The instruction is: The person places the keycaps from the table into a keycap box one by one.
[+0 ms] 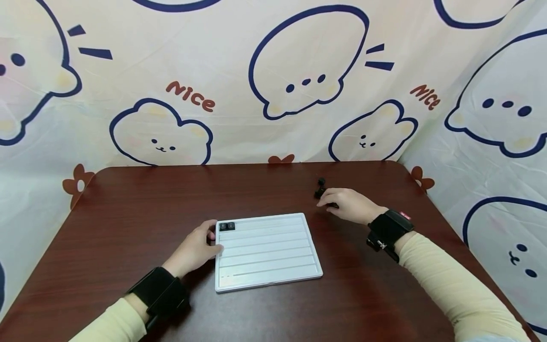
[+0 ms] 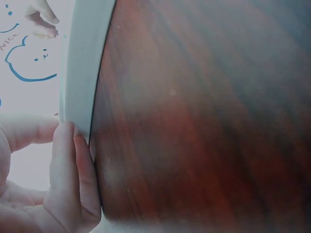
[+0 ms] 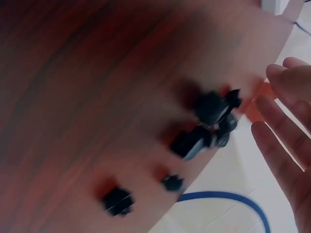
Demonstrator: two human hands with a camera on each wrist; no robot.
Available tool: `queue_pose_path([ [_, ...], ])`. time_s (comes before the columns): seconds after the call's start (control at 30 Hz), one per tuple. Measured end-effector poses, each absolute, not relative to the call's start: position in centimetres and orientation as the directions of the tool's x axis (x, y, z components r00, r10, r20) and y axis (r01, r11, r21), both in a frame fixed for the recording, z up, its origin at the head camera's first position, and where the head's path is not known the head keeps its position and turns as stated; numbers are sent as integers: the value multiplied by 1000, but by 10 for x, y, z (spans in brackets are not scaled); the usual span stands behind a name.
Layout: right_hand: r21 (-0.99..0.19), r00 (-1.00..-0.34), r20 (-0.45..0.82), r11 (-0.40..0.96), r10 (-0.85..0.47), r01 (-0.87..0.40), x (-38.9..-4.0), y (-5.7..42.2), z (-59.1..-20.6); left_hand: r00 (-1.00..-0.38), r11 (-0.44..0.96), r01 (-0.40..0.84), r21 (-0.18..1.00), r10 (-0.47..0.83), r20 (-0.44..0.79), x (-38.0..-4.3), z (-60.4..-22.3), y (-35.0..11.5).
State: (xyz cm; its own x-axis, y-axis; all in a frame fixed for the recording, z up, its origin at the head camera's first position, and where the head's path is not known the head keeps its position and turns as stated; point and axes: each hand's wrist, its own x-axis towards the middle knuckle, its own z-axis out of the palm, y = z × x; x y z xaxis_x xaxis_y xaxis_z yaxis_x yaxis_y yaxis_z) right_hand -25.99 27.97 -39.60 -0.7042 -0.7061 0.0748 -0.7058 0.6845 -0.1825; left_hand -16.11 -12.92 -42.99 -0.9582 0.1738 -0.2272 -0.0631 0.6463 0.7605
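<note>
A white ridged board (image 1: 265, 266) lies on the table, two small black pieces like keycaps (image 1: 227, 226) sitting in its far left corner. My left hand (image 1: 194, 249) holds the board's left edge, thumb over the top; in the left wrist view the fingers (image 2: 63, 165) meet at the edge. Beyond the board's far right corner, my right hand (image 1: 350, 204) hovers over a few loose black pieces (image 1: 320, 190). The right wrist view shows several black pieces (image 3: 209, 109) clustered, with the right hand's fingers (image 3: 282, 150) apart from them and nothing held.
The dark wooden table (image 1: 171, 190) ends at a cloth backdrop (image 1: 231, 57) with cartoon drawings. Two separate black pieces, one larger (image 3: 118, 201) and one smaller (image 3: 172, 182), lie beside the cluster. Each wrist wears a black strap (image 1: 391, 232).
</note>
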Motion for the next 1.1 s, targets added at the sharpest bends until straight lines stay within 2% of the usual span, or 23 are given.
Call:
queue_pose_path([
  [0.27, -196, -742, 50, 722, -669, -664, -258, 298, -403, -958, 643, -67, 763, 171, -229, -161, -430, -129],
  [0.67, -180, -752, 46, 735, -657, -653, -262, 303, -404, -960, 644, -67, 762, 168, -226, -161, -430, -129],
  [1.1, -188, -765, -17, 754, -643, -630, -266, 302, -407, -961, 649, -66, 758, 162, -222, -162, -432, -129],
])
